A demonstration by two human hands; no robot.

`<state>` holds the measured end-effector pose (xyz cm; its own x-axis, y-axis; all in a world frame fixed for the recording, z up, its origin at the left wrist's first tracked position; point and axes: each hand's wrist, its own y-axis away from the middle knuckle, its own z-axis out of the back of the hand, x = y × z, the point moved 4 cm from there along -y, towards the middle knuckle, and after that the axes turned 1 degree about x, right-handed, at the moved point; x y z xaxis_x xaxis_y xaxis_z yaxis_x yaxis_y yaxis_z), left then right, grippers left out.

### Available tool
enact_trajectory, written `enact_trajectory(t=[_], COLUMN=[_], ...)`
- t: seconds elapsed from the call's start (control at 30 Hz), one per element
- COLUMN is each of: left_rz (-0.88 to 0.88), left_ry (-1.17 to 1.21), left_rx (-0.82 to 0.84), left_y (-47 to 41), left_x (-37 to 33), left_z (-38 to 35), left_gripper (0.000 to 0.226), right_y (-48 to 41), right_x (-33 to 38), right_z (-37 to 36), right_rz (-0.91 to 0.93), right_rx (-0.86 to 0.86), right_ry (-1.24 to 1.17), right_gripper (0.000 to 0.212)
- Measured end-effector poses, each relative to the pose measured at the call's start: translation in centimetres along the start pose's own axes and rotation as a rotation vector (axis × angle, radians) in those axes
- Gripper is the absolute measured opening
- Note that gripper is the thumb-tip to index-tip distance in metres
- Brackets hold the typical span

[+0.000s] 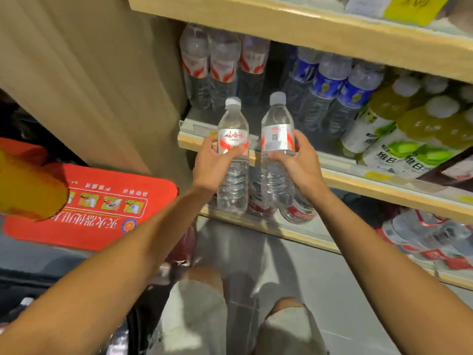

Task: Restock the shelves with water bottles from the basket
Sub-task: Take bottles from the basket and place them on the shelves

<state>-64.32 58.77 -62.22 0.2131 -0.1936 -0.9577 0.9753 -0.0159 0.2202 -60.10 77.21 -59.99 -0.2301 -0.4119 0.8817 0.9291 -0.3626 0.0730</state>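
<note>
Head view: left hand [215,160] grips a clear red-labelled plastic bottle [233,139], right hand [299,160] grips its twin bottle [277,134]. Neither's on the wooden shelf [358,182] yet

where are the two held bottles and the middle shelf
left bottle [234,135], head view, on its label
right bottle [277,137], head view, on its label
middle shelf [358,184], head view, on its front edge

— What text can be read?
— "娃哈哈" is printed in red on the label of the left bottle [233,139]. The small print on the right bottle [277,138] cannot be made out.
— And elsewhere?
— "维B" is seen on the green-labelled bottles [384,155], and "灭火器使用" is shown upside down on the red board [97,201].
</note>
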Motion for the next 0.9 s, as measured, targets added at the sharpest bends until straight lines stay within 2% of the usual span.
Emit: enact_trajectory(t=[0.07, 0.2, 0.33, 0.53, 0.77, 0.9], left_rz=[-0.043, -0.172, -0.300, -0.387, -0.486, -0.522], left_ry=[0.000, 0.018, 0.033, 0.077, 0.050, 0.025], left_rx=[-0.005, -0.027, -0.041, -0.053, -0.029, -0.002], left_y=[-0.6, -1.7, -2.1, -1.6, -2.6, -3.6], left_x=[0.3, 0.6, 0.6, -0.7, -4.4, -6.6], left_z=[-0.7, -1.9, -3.0, -4.5, -5.8, -6.3], left_gripper=[0.060, 0.053, 0.053, 0.053, 0.051, 0.063], right_y=[-1.0, -2.6, -3.2, -2.6, -2.6, -2.9], right_x=[-0.7, -2.5, -3.9, -4.9, -4.5, -4.2], right_z=[0.0, -0.1, 0.5, 2.4, 4.0, 4.2], right_rz=[0.061, 0.164, 0.246, 0.308, 0.330, 0.323], right_rx=[-0.021, -0.066, -0.069, -0.095, -0.113, -0.120], right_ry=[-0.067, -0.168, -0.232, -0.310, -0.322, -0.331], right_gripper=[0.063, 0.066, 0.054, 0.044, 0.052, 0.065])
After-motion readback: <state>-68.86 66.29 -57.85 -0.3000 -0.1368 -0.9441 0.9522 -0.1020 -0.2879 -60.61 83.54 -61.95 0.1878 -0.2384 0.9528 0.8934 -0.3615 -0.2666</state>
